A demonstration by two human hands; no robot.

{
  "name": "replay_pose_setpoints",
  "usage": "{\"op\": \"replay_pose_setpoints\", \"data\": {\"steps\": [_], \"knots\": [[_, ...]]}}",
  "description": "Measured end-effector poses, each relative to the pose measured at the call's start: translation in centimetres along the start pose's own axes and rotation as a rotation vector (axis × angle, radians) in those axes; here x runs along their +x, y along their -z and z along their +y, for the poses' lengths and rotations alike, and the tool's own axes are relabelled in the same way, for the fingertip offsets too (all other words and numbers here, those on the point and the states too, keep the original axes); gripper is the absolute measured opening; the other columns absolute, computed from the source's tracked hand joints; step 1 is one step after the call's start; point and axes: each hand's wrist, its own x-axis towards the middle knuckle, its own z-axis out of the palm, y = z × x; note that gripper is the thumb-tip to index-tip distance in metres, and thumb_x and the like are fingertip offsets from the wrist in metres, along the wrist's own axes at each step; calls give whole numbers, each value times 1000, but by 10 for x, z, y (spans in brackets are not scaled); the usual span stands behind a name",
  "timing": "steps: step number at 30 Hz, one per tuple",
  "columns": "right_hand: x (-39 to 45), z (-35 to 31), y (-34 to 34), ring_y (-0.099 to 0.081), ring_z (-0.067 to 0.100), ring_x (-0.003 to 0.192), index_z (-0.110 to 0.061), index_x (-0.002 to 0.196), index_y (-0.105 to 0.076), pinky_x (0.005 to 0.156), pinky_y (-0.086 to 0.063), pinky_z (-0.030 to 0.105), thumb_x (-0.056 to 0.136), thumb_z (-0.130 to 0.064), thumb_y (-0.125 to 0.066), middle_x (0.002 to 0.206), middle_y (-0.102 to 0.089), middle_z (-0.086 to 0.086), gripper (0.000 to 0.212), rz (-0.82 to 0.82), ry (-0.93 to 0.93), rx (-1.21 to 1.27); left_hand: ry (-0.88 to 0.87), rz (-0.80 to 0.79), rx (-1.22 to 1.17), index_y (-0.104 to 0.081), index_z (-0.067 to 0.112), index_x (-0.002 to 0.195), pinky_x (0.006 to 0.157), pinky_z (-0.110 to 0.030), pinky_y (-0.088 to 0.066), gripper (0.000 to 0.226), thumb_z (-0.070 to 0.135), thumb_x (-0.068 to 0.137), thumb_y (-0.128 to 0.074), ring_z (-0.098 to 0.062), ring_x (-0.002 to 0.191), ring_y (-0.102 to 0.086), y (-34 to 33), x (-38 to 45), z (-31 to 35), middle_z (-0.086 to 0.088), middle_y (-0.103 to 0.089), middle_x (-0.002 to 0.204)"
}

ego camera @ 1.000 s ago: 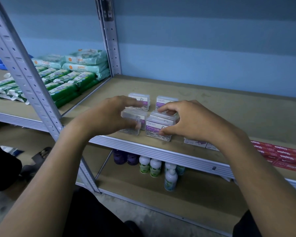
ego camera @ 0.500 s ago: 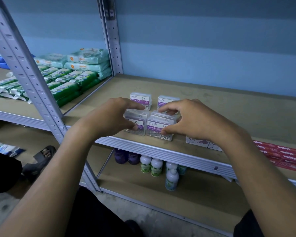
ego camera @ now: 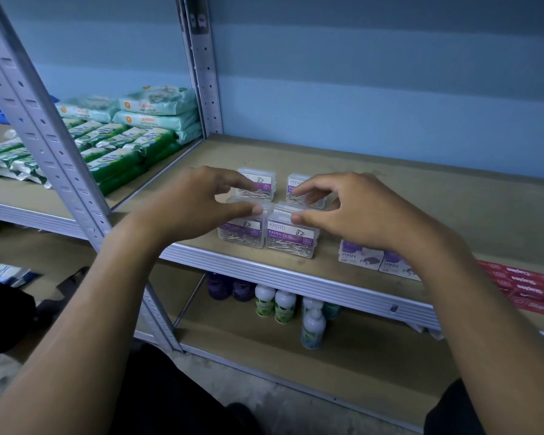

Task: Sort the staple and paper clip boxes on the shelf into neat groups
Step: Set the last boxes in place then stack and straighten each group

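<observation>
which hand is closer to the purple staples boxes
Right. The right hand hovers over the paper clip boxes, just left of and behind the staples boxes. The left hand is farther left, beyond the clip boxes.
</observation>
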Motion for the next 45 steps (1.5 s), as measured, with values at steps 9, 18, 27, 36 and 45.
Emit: {"op": "replay_pose_setpoints", "data": {"steps": [9,18,27,36,45], "knots": [[12,7,-5,-62,2,100,-39,121,-68,92,-51,26,87,-45,-73,118,-65,-16,34,150,16,36,15,175,-34,-69,33,112,79,-21,-48,35,48,81,-71,-6,101,-63,-3,24,-3,18,-66,115],[25,17,-12,-47,9,127,-42,140,-50,96,-29,18,93,-39,-68,141,-42,-7,50,201,-10,-35,136,78,-96,-60,41,123,87,-29,-42,53,57,74,-73,-11,110,-59,-14,56,-16,14,-58,130],[41,28,-22,-48,11,125,-43,138,-50,93,-35,24,99,-35,-59,139,-48,-8,41,140,-39,-68,59,60,-2,-67,46,111,74,-9,-33,28,48,84,-67,1,98,-52,-22,78,-15,18,-61,125],[51,33,-25,-53,10,102,-40,123,-63,88,-46,29,96,-23,-64,122,-58,-8,32,194,-40,-63,36,65,-150,-75,38,101,78,-31,-59,21,25,84,-74,1,89,-65,-22,86,-22,16,-69,111],[52,34,-24,-61,10,96,-36,112,-70,84,-53,30,93,-12,-65,113,-66,-10,30,272,-69,-4,-32,47,-182,-75,36,99,79,-30,-57,19,21,88,-70,4,91,-65,-22,88,-27,15,-71,107]]}}
